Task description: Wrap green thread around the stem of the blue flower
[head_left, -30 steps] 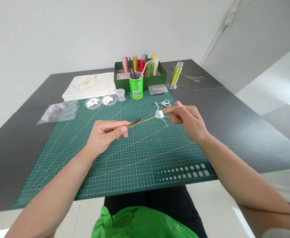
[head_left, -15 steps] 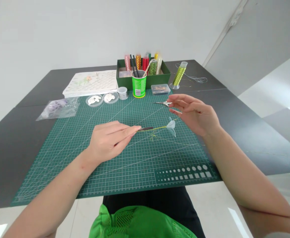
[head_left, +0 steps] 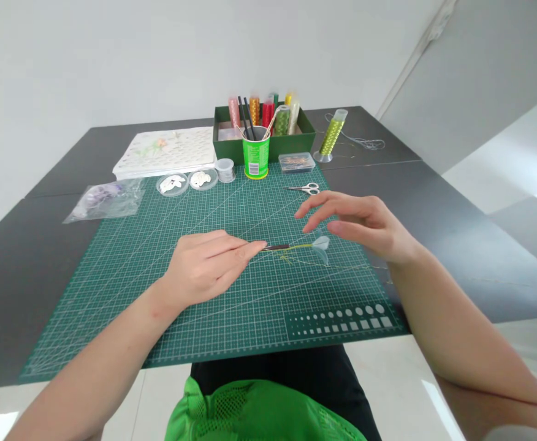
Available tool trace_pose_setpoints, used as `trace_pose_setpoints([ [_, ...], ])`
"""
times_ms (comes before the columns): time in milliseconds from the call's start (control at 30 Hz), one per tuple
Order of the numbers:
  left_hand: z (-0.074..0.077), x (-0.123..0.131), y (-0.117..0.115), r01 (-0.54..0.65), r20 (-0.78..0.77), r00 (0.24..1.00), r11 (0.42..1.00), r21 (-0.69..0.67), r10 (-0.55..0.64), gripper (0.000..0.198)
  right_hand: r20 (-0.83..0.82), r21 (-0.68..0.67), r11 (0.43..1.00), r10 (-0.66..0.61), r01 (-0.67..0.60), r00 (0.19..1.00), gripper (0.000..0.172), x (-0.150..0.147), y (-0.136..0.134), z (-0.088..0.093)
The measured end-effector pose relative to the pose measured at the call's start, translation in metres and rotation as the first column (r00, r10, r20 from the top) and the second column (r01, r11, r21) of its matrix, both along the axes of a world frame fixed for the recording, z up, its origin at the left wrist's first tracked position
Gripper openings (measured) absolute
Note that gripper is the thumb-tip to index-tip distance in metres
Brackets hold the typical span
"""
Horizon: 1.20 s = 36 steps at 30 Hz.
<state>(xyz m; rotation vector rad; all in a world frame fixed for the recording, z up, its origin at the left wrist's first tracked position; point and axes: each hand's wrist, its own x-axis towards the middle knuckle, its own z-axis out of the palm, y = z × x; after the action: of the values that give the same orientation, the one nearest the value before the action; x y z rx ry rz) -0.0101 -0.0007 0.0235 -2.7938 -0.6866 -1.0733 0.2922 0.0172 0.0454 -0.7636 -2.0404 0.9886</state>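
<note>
My left hand is closed in a pinch over the middle of the mat. From its fingertips a slim dark piece runs along a yellow-green stem; whether that piece is a tool or part of the stem I cannot tell. At the stem's right end is a pale blue artificial flower with thin petals. Fine yellow-green threads hang below the stem. My right hand hovers just above and right of the flower, fingers apart, holding nothing visible. Small white-handled scissors lie on the mat beyond it.
The green cutting mat covers the dark table. Along the back stand a green cup, a thread box, a clear case and a green thread spool. Left are petal dishes, a plastic bag and a white foam board.
My right hand has come down toward me, off the scissors, uncovering their handles. The flower has shifted slightly down and right with my left hand, which keeps its pinch.
</note>
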Motion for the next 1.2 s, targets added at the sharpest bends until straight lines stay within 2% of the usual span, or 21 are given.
trace_pose_setpoints([
  [133,-0.001,-0.001,0.001,-0.012,-0.006,1.000,1.000,0.007,0.012,0.029,0.129,0.092,0.995,0.011,-0.023,0.992,0.017,0.004,-0.001,0.006],
  [233,-0.002,-0.001,0.002,-0.041,-0.021,0.999,0.999,0.011,0.042,0.025,0.168,0.130,0.990,0.039,-0.062,0.985,0.026,0.004,0.000,0.006],
  [333,-0.004,0.003,0.002,-0.085,0.014,0.996,0.991,-0.101,0.087,0.023,0.165,0.295,0.955,-0.070,0.018,0.984,0.036,-0.005,-0.001,-0.002],
  [400,-0.005,0.008,0.000,-0.110,0.091,0.986,0.954,-0.281,0.140,0.023,0.167,0.464,0.877,-0.224,0.124,0.960,0.039,-0.015,-0.006,-0.010],
  [433,-0.005,0.011,-0.001,-0.118,0.139,0.973,0.914,-0.388,0.185,0.023,0.149,0.542,0.820,-0.308,0.183,0.940,0.036,-0.020,-0.009,-0.015],
  [500,-0.006,0.015,-0.002,-0.126,0.212,0.928,0.795,-0.593,0.305,0.021,0.058,0.678,0.680,-0.427,0.278,0.902,0.025,-0.029,-0.017,-0.023],
  [567,-0.006,0.019,-0.002,-0.100,0.249,0.880,0.670,-0.736,0.404,0.020,-0.020,0.791,0.550,-0.413,0.267,0.910,0.013,-0.037,-0.025,-0.030],
  [633,-0.008,0.022,-0.002,-0.034,0.286,0.846,0.580,-0.814,0.450,0.021,0.001,0.855,0.485,-0.355,0.183,0.935,0.011,-0.046,-0.030,-0.035],
  [700,-0.010,0.024,-0.002,0.047,0.334,0.823,0.531,-0.846,0.460,0.023,0.073,0.845,0.515,-0.382,0.146,0.921,0.015,-0.054,-0.030,-0.039],
  [800,-0.013,0.025,-0.003,0.112,0.388,0.797,0.517,-0.849,0.464,0.025,0.203,0.766,0.626,-0.450,0.145,0.869,0.027,-0.062,-0.025,-0.046],
  [933,-0.011,0.021,-0.003,0.139,0.444,0.743,0.534,-0.834,0.500,0.023,0.425,0.658,0.749,-0.460,0.083,0.780,0.043,-0.056,-0.014,-0.049],
  [1067,-0.004,0.013,0.005,0.188,0.554,0.613,0.577,-0.795,0.564,0.020,0.576,0.527,0.840,-0.466,0.130,0.671,0.041,-0.038,-0.003,-0.041],
  [1200,0.000,0.008,0.013,0.241,0.619,0.503,0.590,-0.770,0.603,0.021,0.560,0.413,0.882,-0.442,0.227,0.701,0.043,-0.024,0.006,-0.031],
])
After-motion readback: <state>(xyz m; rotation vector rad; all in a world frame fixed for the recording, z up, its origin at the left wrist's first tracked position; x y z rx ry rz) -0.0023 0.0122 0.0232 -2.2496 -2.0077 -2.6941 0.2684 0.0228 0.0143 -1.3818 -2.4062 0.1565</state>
